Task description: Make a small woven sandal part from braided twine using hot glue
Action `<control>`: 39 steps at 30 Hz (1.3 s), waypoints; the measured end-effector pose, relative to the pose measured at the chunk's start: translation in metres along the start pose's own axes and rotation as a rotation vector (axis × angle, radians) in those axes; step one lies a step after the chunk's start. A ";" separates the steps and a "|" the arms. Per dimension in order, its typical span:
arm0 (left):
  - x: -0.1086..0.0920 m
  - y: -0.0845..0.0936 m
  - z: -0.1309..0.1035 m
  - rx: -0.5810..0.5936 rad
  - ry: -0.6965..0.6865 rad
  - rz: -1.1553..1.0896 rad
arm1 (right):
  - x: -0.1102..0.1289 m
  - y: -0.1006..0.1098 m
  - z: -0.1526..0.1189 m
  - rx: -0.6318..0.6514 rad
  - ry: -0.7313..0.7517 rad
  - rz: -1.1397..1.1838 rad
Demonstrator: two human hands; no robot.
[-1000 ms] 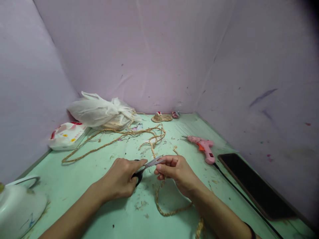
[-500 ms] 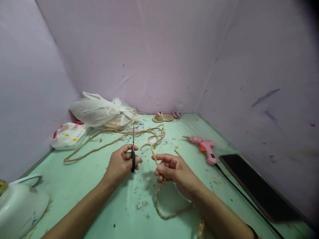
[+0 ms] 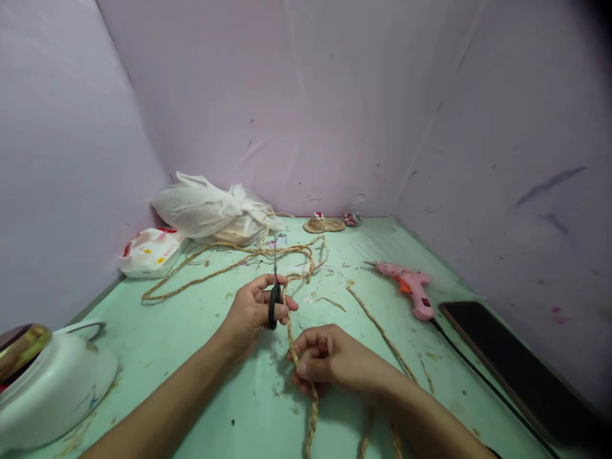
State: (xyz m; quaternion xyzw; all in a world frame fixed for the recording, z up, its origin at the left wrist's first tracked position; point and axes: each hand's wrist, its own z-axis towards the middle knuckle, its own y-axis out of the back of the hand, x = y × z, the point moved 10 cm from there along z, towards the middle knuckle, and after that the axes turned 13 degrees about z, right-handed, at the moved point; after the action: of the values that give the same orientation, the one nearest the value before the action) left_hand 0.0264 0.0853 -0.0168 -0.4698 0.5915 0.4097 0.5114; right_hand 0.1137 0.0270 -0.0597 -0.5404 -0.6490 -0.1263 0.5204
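Observation:
Black-handled scissors (image 3: 273, 306) stand upright in my left hand (image 3: 253, 312), blades pointing away toward the back. A braided straw cord (image 3: 291, 335) passes beside the fingers of my left hand and runs down into my right hand (image 3: 325, 358), which pinches it between thumb and fingers. Below my right hand the cord hangs toward the front edge of the view. More cord (image 3: 191, 282) lies in long loops on the green table (image 3: 191, 338), and another length (image 3: 382, 331) stretches out behind my right forearm.
A pink glue gun (image 3: 406, 280) and a dark phone (image 3: 507, 363) lie at the right. Small straw pieces (image 3: 325, 225) sit at the back. A white plastic bag (image 3: 205, 207), a tissue pack (image 3: 152, 253) and a white bowl (image 3: 62, 389) are at the left.
My right hand has moved down and nearer along the cord, and my left hand with the scissors now meets the cord. The view has shifted slightly left.

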 end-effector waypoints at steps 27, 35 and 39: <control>-0.048 -0.019 -0.028 0.080 -0.428 1.397 | 0.062 0.062 -0.033 -0.657 0.585 -0.040; -0.034 -0.022 -0.024 0.145 -0.455 1.547 | 0.065 0.063 -0.035 -0.611 0.629 -0.049; -0.032 -0.022 -0.025 0.149 -0.463 1.538 | 0.067 0.057 -0.034 -0.574 0.608 -0.085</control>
State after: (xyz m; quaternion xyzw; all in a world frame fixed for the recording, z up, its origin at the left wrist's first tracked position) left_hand 0.0437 0.0609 0.0183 0.2010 0.6539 0.6936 0.2259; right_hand 0.1877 0.0627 -0.0137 -0.5744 -0.4259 -0.4770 0.5110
